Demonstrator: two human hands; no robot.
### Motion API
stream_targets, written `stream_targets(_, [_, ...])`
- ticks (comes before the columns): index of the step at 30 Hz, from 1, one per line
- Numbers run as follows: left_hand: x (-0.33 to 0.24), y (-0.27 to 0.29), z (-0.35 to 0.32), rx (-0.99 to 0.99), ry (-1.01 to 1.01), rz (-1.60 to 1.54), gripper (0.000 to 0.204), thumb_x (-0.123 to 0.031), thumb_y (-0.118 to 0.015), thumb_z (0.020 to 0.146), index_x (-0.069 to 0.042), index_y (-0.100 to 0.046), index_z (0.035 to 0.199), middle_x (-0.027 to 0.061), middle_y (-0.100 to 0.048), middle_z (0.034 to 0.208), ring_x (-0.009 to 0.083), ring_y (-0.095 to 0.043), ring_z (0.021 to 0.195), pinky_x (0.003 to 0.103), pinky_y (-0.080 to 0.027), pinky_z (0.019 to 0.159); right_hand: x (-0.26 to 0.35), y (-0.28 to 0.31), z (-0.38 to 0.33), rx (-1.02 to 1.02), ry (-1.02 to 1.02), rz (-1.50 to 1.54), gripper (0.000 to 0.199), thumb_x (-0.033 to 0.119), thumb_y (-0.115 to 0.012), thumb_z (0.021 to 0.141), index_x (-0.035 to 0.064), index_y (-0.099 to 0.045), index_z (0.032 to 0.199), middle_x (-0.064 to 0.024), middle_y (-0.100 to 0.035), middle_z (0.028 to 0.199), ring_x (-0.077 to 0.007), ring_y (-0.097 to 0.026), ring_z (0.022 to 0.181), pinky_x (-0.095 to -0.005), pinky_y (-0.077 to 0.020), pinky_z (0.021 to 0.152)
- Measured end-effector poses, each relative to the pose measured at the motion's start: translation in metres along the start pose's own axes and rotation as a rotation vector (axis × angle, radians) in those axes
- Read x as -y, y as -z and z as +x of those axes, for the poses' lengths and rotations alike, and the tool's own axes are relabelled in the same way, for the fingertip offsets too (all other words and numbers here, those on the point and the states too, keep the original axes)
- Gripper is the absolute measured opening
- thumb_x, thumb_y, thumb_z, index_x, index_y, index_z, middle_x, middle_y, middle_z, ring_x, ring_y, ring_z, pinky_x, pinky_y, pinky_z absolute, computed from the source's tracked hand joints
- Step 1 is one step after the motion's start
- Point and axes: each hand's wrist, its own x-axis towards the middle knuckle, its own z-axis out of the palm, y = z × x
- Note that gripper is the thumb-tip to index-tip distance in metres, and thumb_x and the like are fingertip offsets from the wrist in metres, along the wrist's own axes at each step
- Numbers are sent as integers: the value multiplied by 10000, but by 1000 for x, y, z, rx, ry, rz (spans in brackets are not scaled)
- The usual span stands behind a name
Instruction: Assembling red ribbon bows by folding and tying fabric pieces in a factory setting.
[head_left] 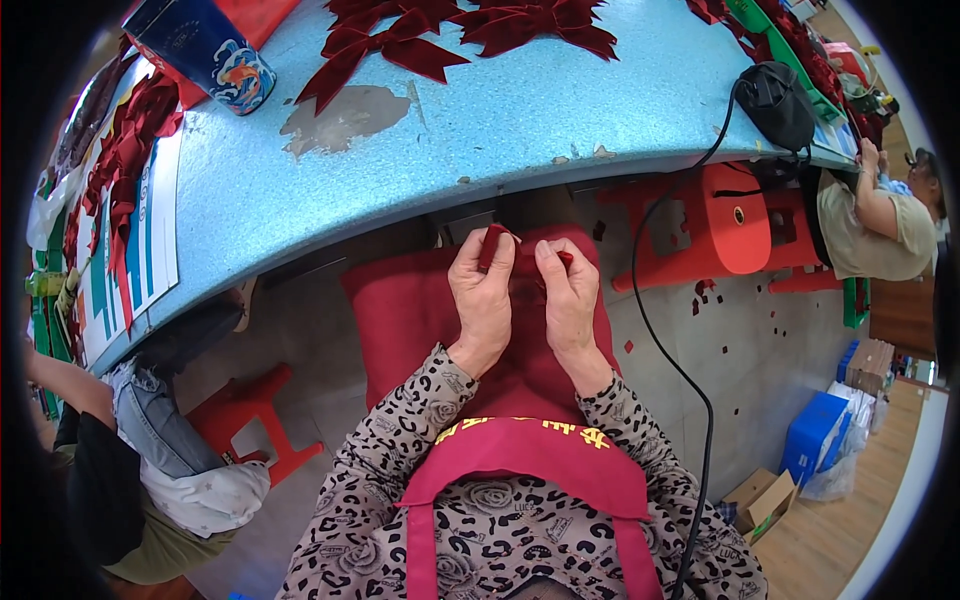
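Note:
Both my hands are held close together above my lap, just below the near edge of the table. My left hand (482,298) pinches a strip of dark red velvet ribbon (490,246) between thumb and fingers. Beside it, my right hand (568,300) is closed on another bit of dark red ribbon (566,259), mostly hidden by the fingers. Whether the two bits are one piece I cannot tell. Under the hands a red apron (400,310) covers my lap. Several finished dark red velvet bows (385,48) lie at the table's far side.
A light blue table (560,110) curves ahead, with a dark blue container (205,55) and a black pouch (775,105) on it. A black cable (645,290) hangs down at my right. Red plastic stools (735,220) and people sit at both sides. Ribbon scraps litter the floor.

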Motion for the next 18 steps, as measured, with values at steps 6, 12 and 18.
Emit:
stream_targets(6, [-5,-14,-5,-78,117,-93,76,-137,-570,892,-75,-614,891,-64,-573,796,-4,-485,662,155,-384,538,0,1,0,-91,-33,221,154,120,-523,909,67,-534,765,85,-458,692,15,-364,629,-151,-294,559])
stream_targets(12, [-7,-2,0,-86,269,-60,108,-203,-591,882,-99,-617,898,-68,-580,758,-2,-490,581,151,-334,441,-3,-4,-1,-39,-160,300,160,145,-554,899,92,-541,748,95,-483,663,19,-386,567,-156,-298,501])
stream_targets(18, [-14,7,5,-76,362,-95,155,-267,-604,870,-113,-599,889,-60,-568,698,11,-461,508,164,-263,401,-8,-7,-1,24,-176,316,150,164,-567,894,105,-551,756,89,-507,659,19,-410,539,-157,-309,474])
